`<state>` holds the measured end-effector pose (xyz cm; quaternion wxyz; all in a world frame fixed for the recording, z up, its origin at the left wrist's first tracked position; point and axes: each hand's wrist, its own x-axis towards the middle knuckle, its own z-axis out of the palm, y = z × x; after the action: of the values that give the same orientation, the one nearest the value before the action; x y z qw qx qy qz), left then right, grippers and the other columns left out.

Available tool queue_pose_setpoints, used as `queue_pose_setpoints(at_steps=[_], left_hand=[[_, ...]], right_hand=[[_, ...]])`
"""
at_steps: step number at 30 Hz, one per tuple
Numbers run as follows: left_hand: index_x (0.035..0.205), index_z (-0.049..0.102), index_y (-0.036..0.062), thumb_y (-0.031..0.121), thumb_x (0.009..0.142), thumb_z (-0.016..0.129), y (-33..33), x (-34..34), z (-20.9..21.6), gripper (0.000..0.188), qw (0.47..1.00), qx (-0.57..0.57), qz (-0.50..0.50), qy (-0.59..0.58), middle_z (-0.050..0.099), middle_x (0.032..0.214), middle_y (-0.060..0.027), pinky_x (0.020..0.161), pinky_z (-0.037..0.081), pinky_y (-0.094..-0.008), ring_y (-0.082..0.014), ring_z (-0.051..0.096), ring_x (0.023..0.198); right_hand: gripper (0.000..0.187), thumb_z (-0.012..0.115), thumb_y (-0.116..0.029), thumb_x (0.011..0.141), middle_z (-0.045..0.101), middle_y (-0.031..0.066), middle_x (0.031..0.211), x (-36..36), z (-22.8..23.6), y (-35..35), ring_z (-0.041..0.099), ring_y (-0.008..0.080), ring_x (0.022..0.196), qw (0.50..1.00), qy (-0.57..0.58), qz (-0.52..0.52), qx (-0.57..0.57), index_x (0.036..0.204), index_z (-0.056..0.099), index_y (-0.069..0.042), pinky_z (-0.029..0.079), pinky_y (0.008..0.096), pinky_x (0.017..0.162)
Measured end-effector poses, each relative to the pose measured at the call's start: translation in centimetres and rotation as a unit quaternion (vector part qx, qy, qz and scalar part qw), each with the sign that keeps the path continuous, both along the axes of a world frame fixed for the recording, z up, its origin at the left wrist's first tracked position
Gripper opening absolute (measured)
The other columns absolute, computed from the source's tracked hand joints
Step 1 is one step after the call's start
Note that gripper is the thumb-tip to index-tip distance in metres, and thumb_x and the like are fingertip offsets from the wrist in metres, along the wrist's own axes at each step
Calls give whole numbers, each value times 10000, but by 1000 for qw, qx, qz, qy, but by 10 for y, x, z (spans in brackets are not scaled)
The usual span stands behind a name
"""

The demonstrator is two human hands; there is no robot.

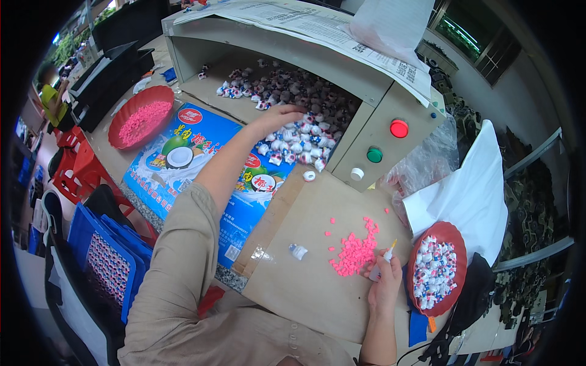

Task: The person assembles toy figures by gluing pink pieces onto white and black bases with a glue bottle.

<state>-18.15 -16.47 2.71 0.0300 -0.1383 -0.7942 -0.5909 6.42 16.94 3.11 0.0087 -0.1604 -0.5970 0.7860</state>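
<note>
My left hand [278,122] reaches across to a big heap of small white, blue and pink figures [299,140] at the mouth of a grey box-shaped machine [360,91]. Its fingertips are hidden among the figures, so their grip does not show. In my right hand [387,287], low on the board, is a small squeeze bottle [388,255] with a thin yellow tip pointing up. Just left of it, small bright pink pieces [354,253] lie scattered. A lone white and blue piece [298,251] rests farther left; a single white figure [309,175] sits below the heap.
To the right stands a red bowl [462,268] of similar figures, beside a white sheet [470,189]. Another red bowl [116,143] holds pink pieces at the far left. Blue printed cardboard [189,146] lies under my left arm. A person [54,100] sits in the left background.
</note>
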Motion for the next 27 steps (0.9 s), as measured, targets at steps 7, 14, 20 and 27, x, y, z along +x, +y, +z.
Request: queue_pose_setpoints(at_steps=[7,14,20,27], left_hand=[[989,614,57,242,755,612,22,14,2,298,996,73,-29,-47,615,912,-38,784,399,-223,-92,531,848],[912,629,31,198,717,646,33,36,-8,258,989,104,-63,-80,613,852,-26,732,413,-217,-85,539,798],[871,628,27,180,724,629,49,68,4,213,989,34,-106,-101,612,844,-18,738,410,-206,-71,535,801],[838,643,43,228,739,586,98,83,-9,218,989,16,-114,-96,630,778,-30,691,437,-219,-82,563,724]], right_hand=[[129,484,-63,785,507,35,696,2,-1,0,496,110,556,1000,5,6,-4,911,482,-38,436,246,477],[149,478,-56,782,498,42,697,4,0,-1,499,115,575,1000,9,18,-5,926,469,-20,448,252,490],[131,494,-82,793,502,36,709,5,-3,4,500,112,580,999,24,22,-5,914,475,-37,441,253,489],[171,485,-66,781,513,43,728,3,-5,5,511,113,600,999,32,32,-9,944,475,-18,440,245,493]])
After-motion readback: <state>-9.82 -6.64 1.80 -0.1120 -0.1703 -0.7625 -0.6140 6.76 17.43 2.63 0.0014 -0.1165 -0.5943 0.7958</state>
